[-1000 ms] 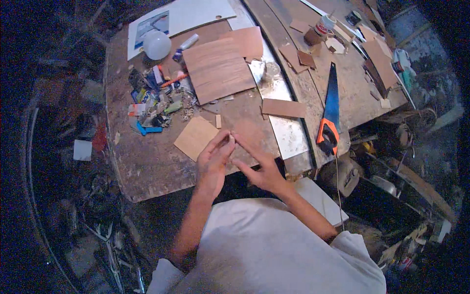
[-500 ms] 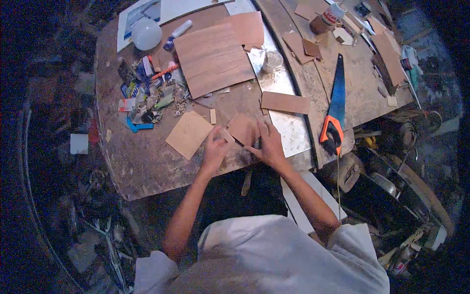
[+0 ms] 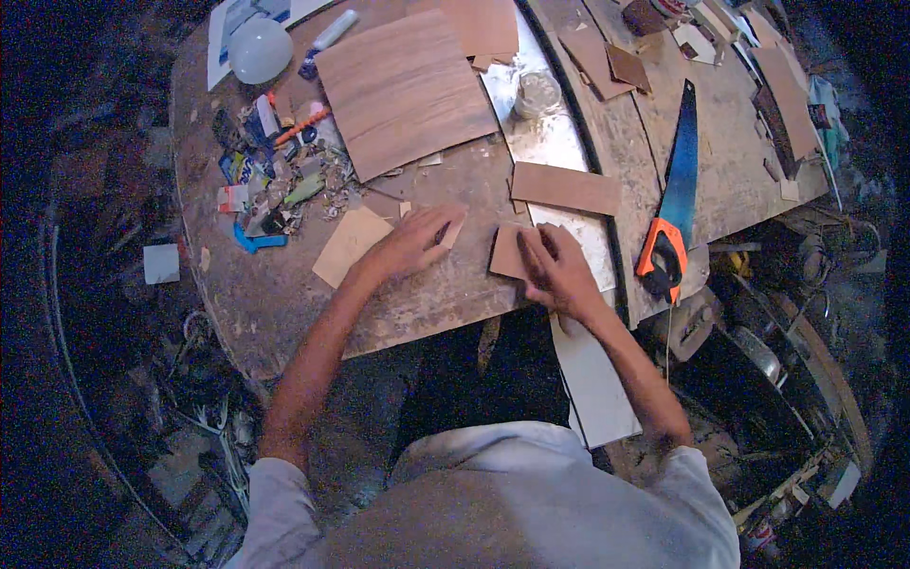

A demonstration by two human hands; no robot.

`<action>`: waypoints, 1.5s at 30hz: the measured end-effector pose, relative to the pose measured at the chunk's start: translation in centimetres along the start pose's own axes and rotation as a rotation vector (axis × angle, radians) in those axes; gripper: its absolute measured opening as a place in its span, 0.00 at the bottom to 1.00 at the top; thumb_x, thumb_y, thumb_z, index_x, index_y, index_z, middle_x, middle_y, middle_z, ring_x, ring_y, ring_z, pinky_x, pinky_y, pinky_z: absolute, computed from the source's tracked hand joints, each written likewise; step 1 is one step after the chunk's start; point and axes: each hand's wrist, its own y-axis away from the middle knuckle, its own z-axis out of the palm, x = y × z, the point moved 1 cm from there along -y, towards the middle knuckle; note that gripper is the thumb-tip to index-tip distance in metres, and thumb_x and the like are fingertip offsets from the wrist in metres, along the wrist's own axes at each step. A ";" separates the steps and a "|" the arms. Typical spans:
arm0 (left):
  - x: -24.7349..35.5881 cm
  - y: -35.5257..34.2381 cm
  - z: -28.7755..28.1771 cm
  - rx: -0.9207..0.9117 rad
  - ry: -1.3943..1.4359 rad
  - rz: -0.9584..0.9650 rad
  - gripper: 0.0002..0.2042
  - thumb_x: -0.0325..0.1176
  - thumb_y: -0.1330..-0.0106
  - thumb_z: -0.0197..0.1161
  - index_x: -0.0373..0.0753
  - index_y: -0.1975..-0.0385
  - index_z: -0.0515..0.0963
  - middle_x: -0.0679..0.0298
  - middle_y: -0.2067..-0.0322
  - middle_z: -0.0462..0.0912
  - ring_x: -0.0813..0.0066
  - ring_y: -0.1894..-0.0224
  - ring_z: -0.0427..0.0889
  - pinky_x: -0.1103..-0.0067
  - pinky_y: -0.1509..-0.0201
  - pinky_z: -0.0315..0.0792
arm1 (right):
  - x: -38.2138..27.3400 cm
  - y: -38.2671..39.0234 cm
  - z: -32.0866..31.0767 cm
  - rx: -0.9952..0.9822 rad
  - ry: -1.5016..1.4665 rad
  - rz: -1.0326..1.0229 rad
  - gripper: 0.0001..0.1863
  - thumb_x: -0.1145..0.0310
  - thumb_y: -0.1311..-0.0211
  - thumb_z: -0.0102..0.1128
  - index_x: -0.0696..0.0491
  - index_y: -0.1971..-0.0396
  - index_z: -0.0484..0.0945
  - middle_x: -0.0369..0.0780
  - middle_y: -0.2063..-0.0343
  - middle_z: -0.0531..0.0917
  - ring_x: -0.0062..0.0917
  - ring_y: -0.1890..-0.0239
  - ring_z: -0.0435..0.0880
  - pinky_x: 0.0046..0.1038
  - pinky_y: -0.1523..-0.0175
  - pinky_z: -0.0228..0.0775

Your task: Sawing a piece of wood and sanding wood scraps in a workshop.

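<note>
My right hand [image 3: 567, 273] grips a small square of brown plywood [image 3: 507, 252] by its right side, close to the table's near edge. To its left, my left hand [image 3: 413, 242] is curled with a small pale wood strip [image 3: 456, 229] between thumb and fingers. Under and beside my left wrist lies a light plywood square [image 3: 349, 248], partly covered by the hand. A tiny wood block [image 3: 405, 208] shows just beyond my left knuckles. Beyond my right hand, a rectangular plywood strip [image 3: 567, 189] rests across a white board [image 3: 595, 248].
A large plywood sheet [image 3: 408, 95] lies at the back. Left of it are a pile of small clutter [image 3: 284, 180] and a white balloon-like globe [image 3: 261, 50]. A handsaw [image 3: 675, 190] with an orange handle lies right, near a clear jar [image 3: 537, 96]. Wood offcuts [image 3: 595, 59] lie at the far right.
My hands have moved apart. The right one has drawn the brown plywood square to the right; the left has shifted left and away from me with the small strip, over the light square.
</note>
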 end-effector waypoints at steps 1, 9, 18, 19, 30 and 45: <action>-0.2 -0.6 0.2 -0.063 -0.060 0.050 0.31 0.34 0.36 0.62 0.39 0.32 0.61 0.53 0.35 0.67 0.54 0.35 0.68 0.64 0.30 0.59 | 1.0 -0.3 -0.2 0.001 0.000 0.005 0.54 0.66 0.67 0.77 0.50 0.32 0.62 0.53 0.43 0.69 0.50 0.42 0.70 0.45 0.37 0.64; -1.7 -0.9 -0.6 -0.174 -0.206 0.085 0.32 0.35 0.40 0.64 0.38 0.34 0.63 0.56 0.33 0.63 0.56 0.32 0.63 0.64 0.31 0.60 | 3.9 -5.9 0.3 -0.052 0.269 -0.051 0.39 0.56 0.43 0.65 0.48 0.32 0.62 0.43 0.36 0.67 0.40 0.30 0.60 0.47 0.28 0.49; -0.5 1.0 2.6 0.097 -0.156 -0.079 0.35 0.34 0.47 0.71 0.37 0.37 0.66 0.52 0.38 0.67 0.54 0.36 0.67 0.63 0.32 0.62 | 6.9 -11.6 0.0 -0.403 0.541 -0.271 0.25 0.66 0.41 0.55 0.49 0.41 0.73 0.39 0.36 0.70 0.32 0.29 0.60 0.46 0.26 0.46; 0.2 1.6 3.1 0.243 -0.098 -0.119 0.35 0.32 0.48 0.72 0.37 0.37 0.66 0.51 0.39 0.68 0.54 0.38 0.70 0.64 0.34 0.66 | 7.0 -11.8 -0.3 -0.410 0.546 -0.291 0.25 0.66 0.41 0.55 0.49 0.41 0.73 0.39 0.36 0.70 0.32 0.29 0.60 0.46 0.26 0.46; 7.0 8.6 7.7 0.698 1.290 -0.511 0.31 0.24 0.37 0.67 0.40 0.34 0.64 0.59 0.45 0.75 0.74 0.46 0.76 0.78 0.41 0.70 | 6.1 -11.7 0.2 -0.351 0.596 -0.352 0.29 0.64 0.44 0.61 0.48 0.39 0.72 0.43 0.39 0.72 0.37 0.32 0.65 0.46 0.27 0.48; 10.5 12.1 1.5 0.774 1.249 -0.353 0.28 0.29 0.36 0.66 0.37 0.36 0.67 0.62 0.47 0.76 0.77 0.48 0.77 0.77 0.43 0.72 | -16.7 -9.6 -4.2 -0.463 -0.132 -0.268 0.55 0.72 0.52 0.72 0.47 0.26 0.47 0.51 0.36 0.69 0.48 0.36 0.68 0.43 0.31 0.61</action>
